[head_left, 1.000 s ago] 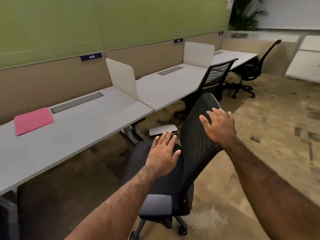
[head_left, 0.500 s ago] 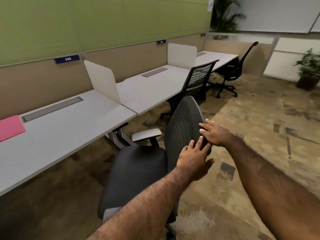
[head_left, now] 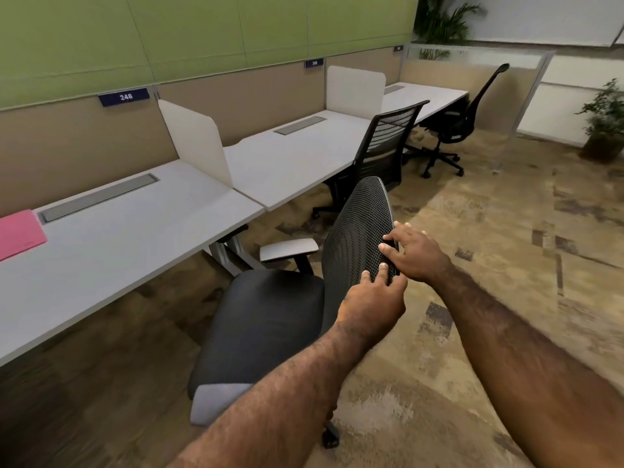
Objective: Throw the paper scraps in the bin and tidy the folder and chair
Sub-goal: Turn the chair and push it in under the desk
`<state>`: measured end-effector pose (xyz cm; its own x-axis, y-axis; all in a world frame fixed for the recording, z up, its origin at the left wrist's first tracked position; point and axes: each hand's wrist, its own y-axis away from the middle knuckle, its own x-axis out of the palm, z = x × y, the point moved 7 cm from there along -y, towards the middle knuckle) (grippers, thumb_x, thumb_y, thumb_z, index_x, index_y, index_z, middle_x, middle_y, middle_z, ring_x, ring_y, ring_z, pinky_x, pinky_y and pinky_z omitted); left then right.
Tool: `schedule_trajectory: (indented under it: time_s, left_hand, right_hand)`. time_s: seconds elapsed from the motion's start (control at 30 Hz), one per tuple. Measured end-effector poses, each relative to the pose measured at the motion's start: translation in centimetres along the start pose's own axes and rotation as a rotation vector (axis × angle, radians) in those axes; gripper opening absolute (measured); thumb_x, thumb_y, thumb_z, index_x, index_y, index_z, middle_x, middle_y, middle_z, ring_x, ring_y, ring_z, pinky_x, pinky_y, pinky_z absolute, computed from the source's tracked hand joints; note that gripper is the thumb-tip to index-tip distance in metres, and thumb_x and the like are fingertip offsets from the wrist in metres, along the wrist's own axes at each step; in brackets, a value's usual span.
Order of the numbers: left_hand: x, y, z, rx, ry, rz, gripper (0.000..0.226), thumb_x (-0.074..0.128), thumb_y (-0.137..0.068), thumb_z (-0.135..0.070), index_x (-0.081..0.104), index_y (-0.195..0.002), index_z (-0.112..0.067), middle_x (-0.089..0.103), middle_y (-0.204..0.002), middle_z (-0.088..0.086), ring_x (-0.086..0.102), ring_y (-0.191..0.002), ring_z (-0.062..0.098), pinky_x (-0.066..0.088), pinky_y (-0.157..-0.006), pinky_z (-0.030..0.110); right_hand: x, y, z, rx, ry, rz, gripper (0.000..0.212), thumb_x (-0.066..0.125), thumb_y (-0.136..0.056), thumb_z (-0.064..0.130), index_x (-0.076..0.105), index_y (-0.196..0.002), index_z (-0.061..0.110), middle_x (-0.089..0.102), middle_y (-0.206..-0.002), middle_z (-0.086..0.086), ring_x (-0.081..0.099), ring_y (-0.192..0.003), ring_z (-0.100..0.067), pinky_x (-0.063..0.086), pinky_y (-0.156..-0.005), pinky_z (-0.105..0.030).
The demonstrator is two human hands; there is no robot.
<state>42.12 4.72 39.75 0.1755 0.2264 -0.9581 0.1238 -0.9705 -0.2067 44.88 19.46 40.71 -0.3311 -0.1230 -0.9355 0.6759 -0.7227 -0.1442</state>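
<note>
The chair (head_left: 270, 319) is seen in the head view, the only 1 supplied, standing on the carpet just off the front edge of the desk (head_left: 111, 251), its seat not yet under the desktop. Its mesh backrest (head_left: 358, 238) is presented almost edge-on, the long axis running from the seat up and away to a rounded top, and its open front is turned left toward the desk. The right edge of the backrest is gripped by both hands. The right hand (head_left: 413, 256) is placed higher on that edge, fingers curled over onto the mesh face; the left hand (head_left: 371, 307) is closed on the same edge just below it, the 2 hands nearly touching. Neither hand is empty or spread wide.

The desk lies to the left of the hands and the chair is between them, so the push is judged to run leftward and slightly forward, across the backrest's long axis. Because both grips sit on 1 edge, some swivel of the seat is to be expected and would need correcting. The left hand is the nearer to the seat.

The pink folder (head_left: 18, 234) is seen flat on the desk at the far left, well apart from the hands. No paper scraps or bin are shown.
</note>
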Motion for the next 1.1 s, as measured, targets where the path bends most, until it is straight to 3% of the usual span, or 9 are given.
schedule_trajectory:
  time_s: [0.07, 0.17, 0.37, 0.53, 0.67, 0.8, 0.9, 1.0, 1.1]
  left_hand:
    - [-0.1, 1.8, 0.3, -0.010, 0.034, -0.007, 0.030, 0.038, -0.099, -0.021, 0.043, -0.127, -0.013, 0.036, -0.151, 0.024, 0.039, -0.130, 0.053, 0.048, -0.089, 0.061]
    - [-0.9, 5.1, 0.7, 0.009, 0.036, -0.093, 0.019, 0.042, -0.093, -0.021, 0.047, -0.110, -0.014, 0.047, -0.144, 0.022, 0.047, -0.124, 0.052, 0.053, -0.080, 0.059]
    - [-4.1, 13.9, 3.2, 0.020, 0.052, -0.277, 0.014, 0.043, -0.084, -0.028, 0.046, -0.096, -0.022, 0.062, -0.132, 0.008, 0.063, -0.111, 0.036, 0.058, -0.075, 0.045]
    - [-7.2, 20.2, 8.0, -0.170, 0.126, -0.374, 0.041, 0.055, -0.077, -0.024, 0.060, -0.117, -0.015, 0.069, -0.093, -0.001, 0.062, -0.078, 0.015, 0.055, -0.068, 0.033]
    - [-9.2, 22.9, 11.8, -0.306, 0.119, -0.440, 0.018, 0.042, -0.089, -0.038, 0.050, -0.088, -0.022, 0.053, -0.061, -0.007, 0.049, -0.050, 0.009, 0.048, -0.047, 0.034]
    - [-10.2, 23.4, 15.3, -0.460, -0.133, -0.348, 0.065, 0.013, -0.089, -0.075, 0.052, -0.080, -0.024, 0.048, -0.053, -0.009, 0.049, -0.048, 0.010, 0.045, -0.048, 0.029]
    - [-10.5, 23.3, 17.3, -0.505, -0.275, -0.218, 0.082, 0.003, -0.081, -0.085, 0.050, -0.060, -0.021, 0.041, -0.046, -0.008, 0.041, -0.043, 0.011, 0.028, -0.045, 0.025]
    - [-10.2, 23.7, 20.0, -0.518, -0.292, -0.112, 0.089, -0.001, -0.073, -0.092, 0.051, -0.058, -0.021, 0.049, -0.051, -0.007, 0.045, -0.049, 0.010, 0.028, -0.047, 0.025]
    - [-10.3, 24.4, 22.4, -0.480, -0.263, -0.066, 0.089, 0.004, -0.067, -0.098, 0.054, -0.066, -0.023, 0.055, -0.060, -0.008, 0.054, -0.060, 0.012, 0.044, -0.057, 0.028]
  right_hand:
    - [-0.3, 0.7, 1.2, -0.041, 0.019, -0.068, 0.029, 0.051, -0.092, 0.050, 0.060, -0.104, 0.025, 0.058, -0.128, -0.002, 0.044, -0.129, -0.025, 0.032, -0.106, -0.045]
    - [-0.7, 2.1, 2.6, -0.077, 0.049, -0.116, 0.028, 0.053, -0.089, 0.052, 0.056, -0.095, 0.025, 0.058, -0.098, 0.005, 0.055, -0.103, -0.022, 0.041, -0.090, -0.040]
    - [0.5, 5.1, 4.7, -0.062, 0.098, -0.089, 0.046, 0.048, -0.091, 0.056, 0.059, -0.119, 0.021, 0.059, -0.122, -0.002, 0.052, -0.115, -0.023, 0.038, -0.098, -0.040]
    - [1.7, 7.4, 6.0, -0.049, 0.136, -0.001, 0.059, 0.037, -0.092, 0.063, 0.053, -0.132, 0.023, 0.052, -0.137, -0.003, 0.043, -0.129, -0.022, 0.030, -0.109, -0.045]
    - [2.5, 9.1, 6.7, -0.033, 0.131, 0.052, 0.067, 0.030, -0.089, 0.071, 0.048, -0.137, 0.028, 0.040, -0.151, -0.002, 0.029, -0.142, -0.020, 0.016, -0.116, -0.047]
    - [2.9, 10.3, 7.6, -0.011, 0.159, 0.076, 0.082, 0.017, -0.079, 0.083, 0.049, -0.135, 0.031, 0.043, -0.148, 0.002, 0.030, -0.141, -0.017, 0.013, -0.115, -0.053]
    - [2.7, 10.6, 8.3, -0.011, 0.190, 0.092, 0.088, 0.012, -0.075, 0.087, 0.053, -0.129, 0.032, 0.050, -0.141, 0.003, 0.037, -0.135, -0.018, 0.018, -0.111, -0.056]
    - [2.3, 10.7, 8.4, 0.001, 0.171, 0.062, 0.086, 0.014, -0.073, 0.090, 0.062, -0.112, 0.030, 0.062, -0.120, 0.001, 0.053, -0.113, -0.021, 0.042, -0.098, -0.050]
    - [2.3, 10.8, 8.9, 0.016, 0.135, 0.015, 0.079, 0.014, -0.066, 0.094, 0.056, -0.087, 0.030, 0.063, -0.089, 0.002, 0.057, -0.082, -0.019, 0.053, -0.074, -0.041]
